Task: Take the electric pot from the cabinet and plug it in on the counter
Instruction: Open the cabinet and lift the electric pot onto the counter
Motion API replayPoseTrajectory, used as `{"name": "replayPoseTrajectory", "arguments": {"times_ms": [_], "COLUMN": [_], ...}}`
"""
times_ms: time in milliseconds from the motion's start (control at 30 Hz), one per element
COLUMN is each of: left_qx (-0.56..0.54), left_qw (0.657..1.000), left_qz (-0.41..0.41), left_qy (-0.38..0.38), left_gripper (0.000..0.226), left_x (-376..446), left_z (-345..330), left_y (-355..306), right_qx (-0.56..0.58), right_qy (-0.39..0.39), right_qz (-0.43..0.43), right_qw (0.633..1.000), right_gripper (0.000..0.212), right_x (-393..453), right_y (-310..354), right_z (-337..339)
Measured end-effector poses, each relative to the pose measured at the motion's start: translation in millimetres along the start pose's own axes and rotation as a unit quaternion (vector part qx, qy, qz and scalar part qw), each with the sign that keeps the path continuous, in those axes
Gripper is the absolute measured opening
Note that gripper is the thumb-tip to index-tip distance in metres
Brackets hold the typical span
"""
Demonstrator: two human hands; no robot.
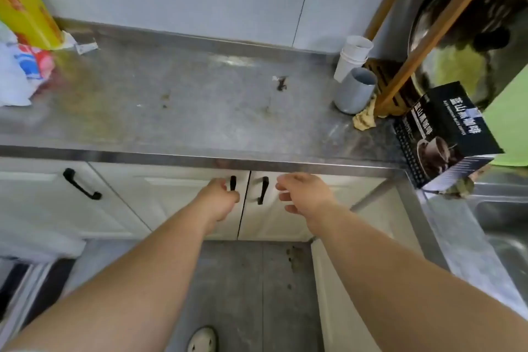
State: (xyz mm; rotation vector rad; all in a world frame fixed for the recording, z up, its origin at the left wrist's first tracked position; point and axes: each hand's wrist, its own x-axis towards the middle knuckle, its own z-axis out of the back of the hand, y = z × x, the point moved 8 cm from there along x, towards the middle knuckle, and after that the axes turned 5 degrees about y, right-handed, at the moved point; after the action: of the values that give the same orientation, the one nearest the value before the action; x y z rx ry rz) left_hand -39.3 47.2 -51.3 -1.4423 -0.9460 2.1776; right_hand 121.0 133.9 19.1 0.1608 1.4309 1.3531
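Observation:
Two white cabinet doors sit below the steel counter (177, 100), both closed. My left hand (221, 197) is curled around the black handle (233, 182) of the left door (171, 203). My right hand (303, 194) hovers with fingers apart just right of the black handle (263, 190) of the right door (274, 220), not touching it. The electric pot is hidden from view, and no outlet or plug shows.
On the counter: a yellow box (25, 6) and plastic bag (17, 71) at left, stacked white cups (353, 58), a grey cup (355, 90), a wooden rack (400, 71) and a black coffee box (445, 134) at right. A steel sink (503, 226) lies far right. Another handled door (83, 184) is left.

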Motion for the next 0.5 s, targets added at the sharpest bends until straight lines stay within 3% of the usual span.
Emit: {"name": "replayPoseTrajectory", "arguments": {"times_ms": [133, 200, 267, 333, 433, 500], "left_qx": [-0.038, -0.055, -0.047, -0.03, -0.004, -0.017], "left_qw": [0.999, 0.998, 0.999, 0.999, 0.999, 0.998], "left_qz": [-0.002, 0.005, 0.004, 0.0, 0.032, 0.066], "left_qy": [0.017, 0.023, 0.025, 0.031, 0.028, 0.014], "left_gripper": [0.014, 0.014, 0.018, 0.024, 0.063, 0.074], "left_x": [21.3, 25.5, 29.8, 27.5, 18.5, 6.5], "left_z": [-9.8, -14.1, -11.5, -6.4, -1.2, 3.4], "left_y": [-4.7, -2.5, 1.0, 2.5, 13.0, 25.4], "right_qx": [0.003, 0.003, -0.007, -0.03, -0.078, -0.118], "right_qy": [-0.003, -0.002, 0.001, 0.002, 0.023, 0.067], "right_qz": [-0.019, -0.025, -0.017, -0.003, 0.019, 0.019], "right_qw": [1.0, 1.0, 1.0, 1.0, 0.996, 0.991], "right_gripper": [0.011, 0.01, 0.009, 0.023, 0.048, 0.059], "right_x": [21.7, 30.1, 34.4, 38.1, 37.0, 32.2], "right_y": [-11.0, -16.8, -15.8, -14.6, -11.6, -12.7], "right_z": [-8.1, -12.2, -17.0, -21.6, -34.3, -50.7]}}
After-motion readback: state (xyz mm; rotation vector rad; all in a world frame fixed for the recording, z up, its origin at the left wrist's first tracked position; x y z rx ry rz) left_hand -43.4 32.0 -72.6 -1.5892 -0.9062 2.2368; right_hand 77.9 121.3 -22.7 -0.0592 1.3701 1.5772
